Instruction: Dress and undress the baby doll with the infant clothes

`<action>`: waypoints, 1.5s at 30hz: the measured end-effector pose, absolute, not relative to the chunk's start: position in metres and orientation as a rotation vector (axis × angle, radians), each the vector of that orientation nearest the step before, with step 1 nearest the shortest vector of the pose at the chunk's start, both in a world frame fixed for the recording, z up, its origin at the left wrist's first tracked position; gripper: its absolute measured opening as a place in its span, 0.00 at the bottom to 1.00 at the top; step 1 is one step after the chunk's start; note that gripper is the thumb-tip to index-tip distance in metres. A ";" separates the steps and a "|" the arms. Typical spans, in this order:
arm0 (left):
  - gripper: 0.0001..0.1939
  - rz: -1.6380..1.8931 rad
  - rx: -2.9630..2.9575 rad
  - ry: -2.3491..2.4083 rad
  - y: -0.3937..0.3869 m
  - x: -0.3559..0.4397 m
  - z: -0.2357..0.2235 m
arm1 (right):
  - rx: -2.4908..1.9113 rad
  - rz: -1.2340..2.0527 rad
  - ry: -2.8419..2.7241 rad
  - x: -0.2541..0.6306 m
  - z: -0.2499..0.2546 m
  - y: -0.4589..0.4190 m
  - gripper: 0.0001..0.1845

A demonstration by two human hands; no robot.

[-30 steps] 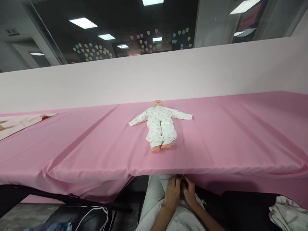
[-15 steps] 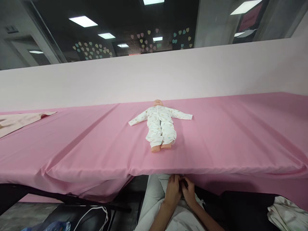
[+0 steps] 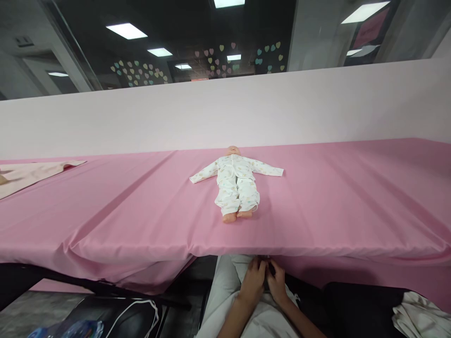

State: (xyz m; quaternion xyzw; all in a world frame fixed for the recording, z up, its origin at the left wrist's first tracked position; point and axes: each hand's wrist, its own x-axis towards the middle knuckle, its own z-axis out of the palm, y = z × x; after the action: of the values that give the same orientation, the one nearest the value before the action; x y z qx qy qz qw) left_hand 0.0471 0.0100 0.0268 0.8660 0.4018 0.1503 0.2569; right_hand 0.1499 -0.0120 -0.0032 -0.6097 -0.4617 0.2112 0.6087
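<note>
Over my lap, below the table's front edge, my left hand (image 3: 253, 282) and my right hand (image 3: 276, 283) are close together with curled fingers. Their fingertips meet around something small and dark that I cannot make out. On the pink cloth beyond them lies a baby doll (image 3: 230, 218) on its back, feet toward me. It wears a white patterned top (image 3: 234, 165) with sleeves spread wide and matching trousers (image 3: 228, 195) bunched at the lower legs. Neither hand touches the doll.
A pink cloth (image 3: 141, 220) covers the long table and hangs over its front. A cream cloth (image 3: 24, 177) lies at the far left. Black chairs stand either side; the left one bears a white cable (image 3: 141, 303), the right one a crumpled pale cloth (image 3: 419, 314). A white wall (image 3: 176, 117) runs behind.
The whole view has shifted slightly to the right. My fingers have moved a little against each other; the doll lies unchanged.
</note>
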 end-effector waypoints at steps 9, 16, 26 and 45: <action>0.35 0.452 2.335 1.029 0.012 0.040 0.028 | -1.404 0.479 -1.114 0.151 -0.004 -0.011 0.12; 0.25 0.697 2.463 1.033 0.012 0.032 0.011 | -1.411 0.526 -1.115 0.151 -0.006 -0.011 0.11; 0.21 0.881 2.579 1.005 0.010 0.035 0.007 | -1.386 0.508 -1.104 0.150 -0.003 -0.012 0.11; 0.21 0.883 2.368 1.096 0.007 0.038 0.017 | -1.384 0.528 -1.100 0.150 0.002 -0.013 0.10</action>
State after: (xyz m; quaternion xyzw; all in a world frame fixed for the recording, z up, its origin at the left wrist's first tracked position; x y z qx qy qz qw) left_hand 0.0376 0.0072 0.0173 0.8437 0.3904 0.3145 0.1922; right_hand 0.1495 -0.0127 0.0019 -0.5980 -0.4752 0.2279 0.6039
